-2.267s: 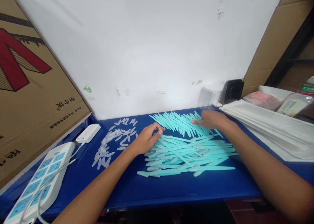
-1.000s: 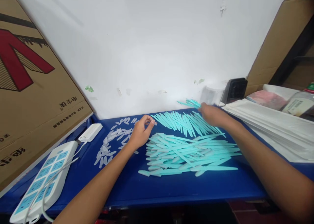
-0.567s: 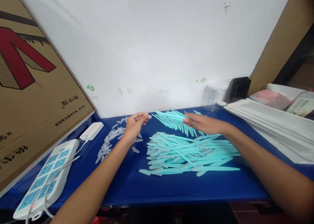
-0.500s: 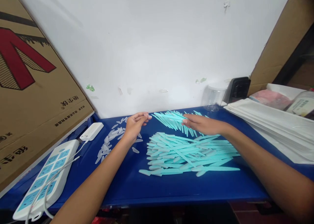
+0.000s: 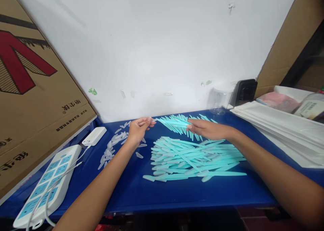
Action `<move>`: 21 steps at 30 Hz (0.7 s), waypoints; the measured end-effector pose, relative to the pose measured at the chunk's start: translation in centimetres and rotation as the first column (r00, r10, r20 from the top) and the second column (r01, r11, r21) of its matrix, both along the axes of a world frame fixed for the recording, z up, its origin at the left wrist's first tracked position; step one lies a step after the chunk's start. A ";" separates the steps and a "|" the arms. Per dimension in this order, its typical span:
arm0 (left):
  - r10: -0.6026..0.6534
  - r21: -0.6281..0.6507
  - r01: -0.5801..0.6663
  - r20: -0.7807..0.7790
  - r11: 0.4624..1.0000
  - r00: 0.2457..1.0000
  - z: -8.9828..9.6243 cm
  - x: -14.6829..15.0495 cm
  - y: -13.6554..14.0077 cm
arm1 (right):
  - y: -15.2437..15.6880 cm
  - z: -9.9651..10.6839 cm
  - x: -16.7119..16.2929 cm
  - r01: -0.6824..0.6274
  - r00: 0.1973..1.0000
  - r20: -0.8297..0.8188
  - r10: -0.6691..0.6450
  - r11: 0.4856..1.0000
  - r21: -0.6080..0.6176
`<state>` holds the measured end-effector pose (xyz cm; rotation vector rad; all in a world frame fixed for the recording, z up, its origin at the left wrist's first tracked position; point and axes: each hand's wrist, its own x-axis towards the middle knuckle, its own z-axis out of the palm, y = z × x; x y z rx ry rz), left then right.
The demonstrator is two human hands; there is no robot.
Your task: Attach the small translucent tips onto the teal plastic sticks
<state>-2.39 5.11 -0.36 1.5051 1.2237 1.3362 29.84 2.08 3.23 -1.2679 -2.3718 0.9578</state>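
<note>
Head view: L hand (image 5: pixel 139 129), at ctr of frame, has thumb & fingertips pinched tog. on 1 translucent cap (image 5: pixel 154 120). R hand (image 5: pixel 209 128), right of ctr, is closed w/ thumb against fingers on several held sticks (image 5: pixel 174 123), teal, tips directed to frame left at the cap; tip-to-cap contact can't be confirmed. Rear sticks (image 5: pixel 180 130), also teal, lie mid-frame, partly hidden by R hand & held sticks. Front pile (image 5: pixel 187 156), teal w/ pale ends, lies below these, approx. horiz. Loose caps (image 5: pixel 108 151) lie scattered left of ctr. All rest on blue table (image 5: pixel 182 197). Pwr strip (image 5: pixel 48 187): lower left. Clear jar (image 5: pixel 221 101): right of ctr. Printed carton (image 5: pixel 43 99): upper left
</note>
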 end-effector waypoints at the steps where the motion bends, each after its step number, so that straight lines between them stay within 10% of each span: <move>1: 0.003 0.003 -0.003 0.004 1.000 1.000 0.0 0.0 0.0 | 0.0 0.0 0.0 -0.009 1.000 0.002 0.009 1.000 -0.001; 21: -0.053 0.059 0.054 -0.027 0.997 0.998 0.3 -0.1 -0.1 | 0.2 -0.2 0.2 -0.038 0.999 0.022 0.038 0.999 0.010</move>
